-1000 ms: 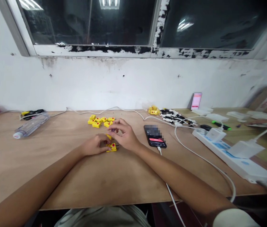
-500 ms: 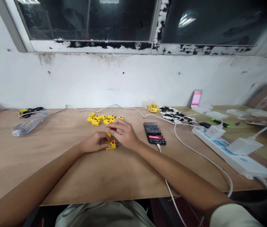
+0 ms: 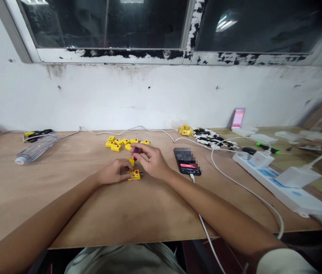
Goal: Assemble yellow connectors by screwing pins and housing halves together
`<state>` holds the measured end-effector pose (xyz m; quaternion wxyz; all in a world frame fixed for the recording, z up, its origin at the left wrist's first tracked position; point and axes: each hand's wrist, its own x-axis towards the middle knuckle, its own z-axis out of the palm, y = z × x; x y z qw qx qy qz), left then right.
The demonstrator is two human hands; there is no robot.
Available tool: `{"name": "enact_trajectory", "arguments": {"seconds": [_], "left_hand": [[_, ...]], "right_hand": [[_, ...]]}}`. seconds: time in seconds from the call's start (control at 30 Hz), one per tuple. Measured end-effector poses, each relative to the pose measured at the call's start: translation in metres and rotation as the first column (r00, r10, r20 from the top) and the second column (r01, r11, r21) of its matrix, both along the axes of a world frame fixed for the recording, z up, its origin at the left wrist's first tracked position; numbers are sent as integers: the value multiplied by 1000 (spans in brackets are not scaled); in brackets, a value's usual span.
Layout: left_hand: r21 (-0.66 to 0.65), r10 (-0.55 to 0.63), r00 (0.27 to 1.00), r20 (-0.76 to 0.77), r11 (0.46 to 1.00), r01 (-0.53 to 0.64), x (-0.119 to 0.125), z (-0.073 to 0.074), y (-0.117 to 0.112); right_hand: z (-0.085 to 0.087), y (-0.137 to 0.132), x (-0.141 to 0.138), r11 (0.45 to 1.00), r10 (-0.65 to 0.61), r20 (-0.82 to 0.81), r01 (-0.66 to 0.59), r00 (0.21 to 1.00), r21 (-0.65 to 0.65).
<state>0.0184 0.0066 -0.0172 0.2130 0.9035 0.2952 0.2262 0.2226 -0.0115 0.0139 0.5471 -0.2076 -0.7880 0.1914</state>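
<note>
Firstly, left hand [image 3: 114, 171]: clenched on a yellow plug connector [image 3: 134, 175] with metal pins, held at bench centre.
Right hand [image 3: 151, 161]: pinched shut on a small dark part [image 3: 136, 150], too small to identify, just above that connector.
Surroundings at 11 o'clock: loose yellow connectors [image 3: 119, 144], clustered on the plywood bench [image 3: 64, 213].
Surroundings at 3 o'clock: smartphone [image 3: 186, 161], cabled, placed just beside the right hand.
</note>
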Motion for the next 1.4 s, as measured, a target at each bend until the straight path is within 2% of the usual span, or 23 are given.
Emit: {"name": "enact_trajectory", "arguments": {"seconds": [0.1,0.23,0.4,0.47,0.63,0.8,0.97,1.17,1.4], "left_hand": [[-10,0,1000,11,1000,0,0,-1,0],[-16,8,1000,27,1000,-7,0,-1,0],[-6,-8,1000,13,1000,8,-1,0,0],[-8,-3,1000,16,1000,3,-1,1,0],[-14,-2,1000,19,1000,2,0,1,0],[4,6,1000,-9,1000,-6,0,3,0],[-18,-8,1000,9,1000,8,1,3,-1],[-8,6,1000,-4,1000,-6,0,3,-1],[-19,4,1000,10,1000,-4,0,4,-2]], "right_hand": [[1,-2,1,1000,9,25,-9,1000,16],[3,-2,3,996,-63,47,60,997,68],[5,1,5,996,56,32,-54,998,-72],[5,1,5,995,70,37,-67,997,-79],[6,2,4,1000,-29,75,29,997,-3],[5,3,5,995,47,33,-44,998,-88],[7,4,6,999,-48,63,48,997,3],[6,3,6,986,74,2,-73,997,-147],[7,4,6,995,-99,56,98,993,21]]}}
